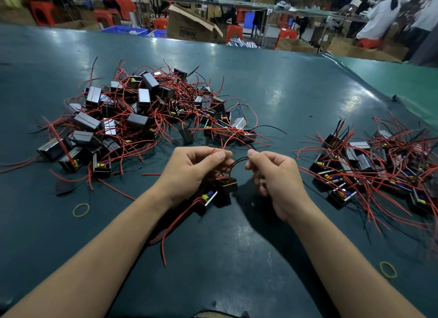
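My left hand (189,173) is raised over the dark green table (237,258) and pinches a thin red wire between thumb and forefinger. My right hand (275,178) pinches a black wire close beside it. Both wires lead down to a small black box module (226,185) hanging between my hands. A second black module (208,199) with yellow and blue parts lies just under my left hand, its red leads trailing toward me.
A big tangled pile of black modules with red wires (147,113) covers the table ahead left. A smaller pile (369,168) sits at the right. Two yellow rubber bands (81,210) (388,269) lie loose. Boxes, red stools and people stand beyond the far edge.
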Motion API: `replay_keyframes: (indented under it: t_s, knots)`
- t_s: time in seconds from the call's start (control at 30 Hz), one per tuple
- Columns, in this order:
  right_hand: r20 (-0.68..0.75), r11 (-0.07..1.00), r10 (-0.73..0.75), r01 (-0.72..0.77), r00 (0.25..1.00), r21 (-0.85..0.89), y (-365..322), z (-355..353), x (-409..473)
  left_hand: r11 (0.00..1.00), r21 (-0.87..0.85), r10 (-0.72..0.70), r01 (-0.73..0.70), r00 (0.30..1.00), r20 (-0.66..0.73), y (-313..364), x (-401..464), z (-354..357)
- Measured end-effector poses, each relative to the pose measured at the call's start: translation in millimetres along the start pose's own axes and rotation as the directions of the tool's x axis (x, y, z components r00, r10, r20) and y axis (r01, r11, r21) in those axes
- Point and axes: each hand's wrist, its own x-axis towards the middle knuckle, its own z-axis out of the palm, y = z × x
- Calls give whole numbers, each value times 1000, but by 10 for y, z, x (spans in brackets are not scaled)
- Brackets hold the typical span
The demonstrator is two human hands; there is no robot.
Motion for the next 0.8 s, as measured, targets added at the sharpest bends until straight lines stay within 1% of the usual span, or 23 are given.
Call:
replay_keyframes:
  t_s: [0.07, 0.17, 0.2, 0.23, 0.27, 0.3, 0.33, 0.37, 0.4, 0.43, 0.47, 0.5, 0.53, 0.6, 0.63, 0.73, 0.8]
  knots:
    - [-36, 981, -82, 75, 996, -181, 31, -26, 2, 1000, 21, -6, 6, 1000, -12, -2, -1, -35]
    - [-76, 954, -135, 108, 988, -281, 56, -68, -6, 996, 90, 18, -17, 1000, -11, 5, -7, -75]
    - [-96, 929, -183, 141, 978, -341, 56, -84, -19, 995, 99, 23, -22, 1000, -10, 10, -8, -89]
    - [-121, 886, -265, 193, 956, -421, 57, -103, -36, 994, 105, 31, -30, 999, -14, 18, -9, -111]
    - [-139, 822, -383, 268, 913, -502, 48, -119, -64, 993, 109, 46, -43, 999, -24, 26, -10, -132]
    - [-130, 734, -525, 369, 841, -570, 18, -127, -112, 992, 109, 66, -62, 997, -38, 33, -12, -152]
    - [-80, 627, -663, 494, 745, -603, -15, -132, -164, 991, 105, 86, -81, 995, -53, 35, -15, -170]
    - [14, 511, -765, 619, 644, -596, -37, -142, -215, 991, 96, 98, -91, 993, -65, 36, -21, -183]
    - [134, 413, -815, 728, 563, -547, -45, -150, -261, 993, 81, 96, -90, 993, -71, 34, -29, -185]
    - [262, 347, -818, 803, 511, -484, -47, -150, -303, 994, 68, 87, -82, 993, -74, 34, -36, -181]
    - [382, 305, -788, 846, 482, -438, -44, -141, -330, 995, 63, 80, -75, 994, -77, 30, -41, -172]
    - [472, 263, -753, 867, 459, -424, -36, -123, -344, 995, 61, 78, -73, 993, -85, 24, -46, -165]
    - [523, 211, -732, 876, 436, -434, -23, -96, -348, 996, 53, 82, -77, 992, -97, 20, -47, -158]
    - [565, 134, -723, 883, 398, -450, 3, -38, -338, 995, 45, 94, -90, 988, -121, 26, -46, -171]
    - [575, 129, -717, 885, 395, -447, 20, -27, -330, 994, 55, 101, -94, 987, -127, 28, -39, -185]
    - [623, 200, -642, 882, 447, -426, 45, -85, -301, 993, 70, 101, -92, 986, -130, 34, -31, -211]
    - [671, 177, -598, 889, 439, -423, 43, -114, -305, 993, 69, 101, -93, 987, -123, 33, -32, -212]
